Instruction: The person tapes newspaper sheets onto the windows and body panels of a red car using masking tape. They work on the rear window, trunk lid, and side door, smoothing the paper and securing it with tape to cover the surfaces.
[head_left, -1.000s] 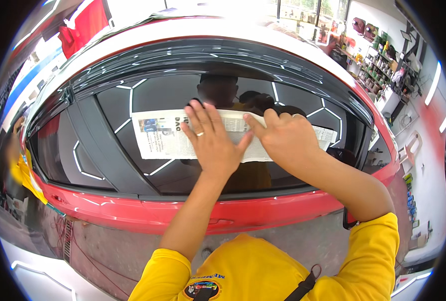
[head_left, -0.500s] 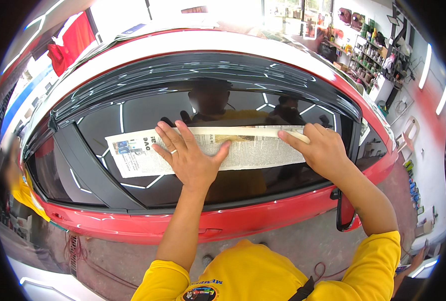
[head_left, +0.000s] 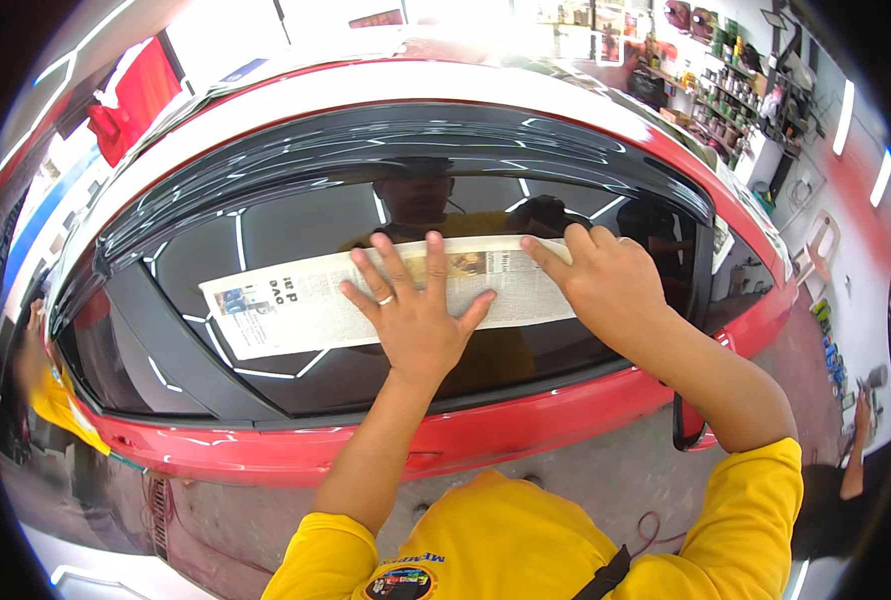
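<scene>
A long folded strip of newspaper (head_left: 310, 310) lies over the dark side window (head_left: 295, 385) of a red car, its right end a little higher than its left. A plain cream band runs along its far edge. Fingers spread, my left hand (head_left: 415, 315) presses flat on the middle of the paper, a ring on one finger. My right hand (head_left: 610, 275) is curled over the paper's right end, its index finger pointing along the far edge. The paper under that palm is hidden.
A black side mirror (head_left: 687, 422) juts out below my right forearm. At the far left is a yellow-sleeved person (head_left: 60, 400); at the lower right, another person's arm (head_left: 855, 450). Shelves of bottles (head_left: 730, 105) stand at the back right. A red hose (head_left: 648, 525) lies on the floor.
The newspaper has shifted slightly left and tilted, its right end rising. My left hand has slid right along it, and my right hand has moved a little left. A person's arm shows more at the right.
</scene>
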### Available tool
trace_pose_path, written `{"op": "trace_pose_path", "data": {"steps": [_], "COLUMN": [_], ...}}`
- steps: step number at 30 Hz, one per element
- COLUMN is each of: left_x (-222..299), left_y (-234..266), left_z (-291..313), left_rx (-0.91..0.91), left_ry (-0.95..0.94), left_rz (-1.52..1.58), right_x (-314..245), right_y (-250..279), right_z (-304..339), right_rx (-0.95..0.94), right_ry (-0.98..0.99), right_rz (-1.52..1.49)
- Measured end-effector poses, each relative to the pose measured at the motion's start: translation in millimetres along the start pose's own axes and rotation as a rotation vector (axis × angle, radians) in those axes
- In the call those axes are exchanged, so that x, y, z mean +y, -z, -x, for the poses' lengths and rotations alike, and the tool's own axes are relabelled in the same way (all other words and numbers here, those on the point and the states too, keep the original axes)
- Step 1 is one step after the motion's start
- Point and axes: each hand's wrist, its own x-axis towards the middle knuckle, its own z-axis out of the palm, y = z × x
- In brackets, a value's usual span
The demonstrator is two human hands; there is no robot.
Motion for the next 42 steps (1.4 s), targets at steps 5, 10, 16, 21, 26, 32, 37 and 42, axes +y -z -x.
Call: {"op": "trace_pose_path", "data": {"steps": [5,10,16,21,26,32,37,42], "left_x": [17,21,16,17,37,94,149,165], "left_y": [-4,-12,-8,-9,-4,-18,-37,-40], "left_z": [1,0,2,2,0,-9,-28,-36], "left_rx": [-0.021,0.017,-0.031,-0.027,-0.075,-0.125,-0.131,-0.119], "left_ry": [-0.038,-0.068,-0.071,-0.061,-0.101,-0.195,-0.306,-0.33], "left_rz": [-0.005,-0.019,-0.066,-0.064,-0.065,0.007,0.047,0.049], "right_x": [70,118,112,113,114,113,122,135], "right_y": [-17,-9,-31,-33,-30,-25,-21,-18], "right_z": [49,140,122,116,112,106,101,97], "right_rx": [0.216,0.12,0.032,0.001,-0.063,-0.115,-0.152,-0.166], "right_ry": [0.234,0.038,-0.132,-0.151,-0.165,-0.177,-0.171,-0.17], "right_rz": [-0.312,-0.229,-0.02,-0.014,0.003,-0.017,-0.069,-0.231]}}
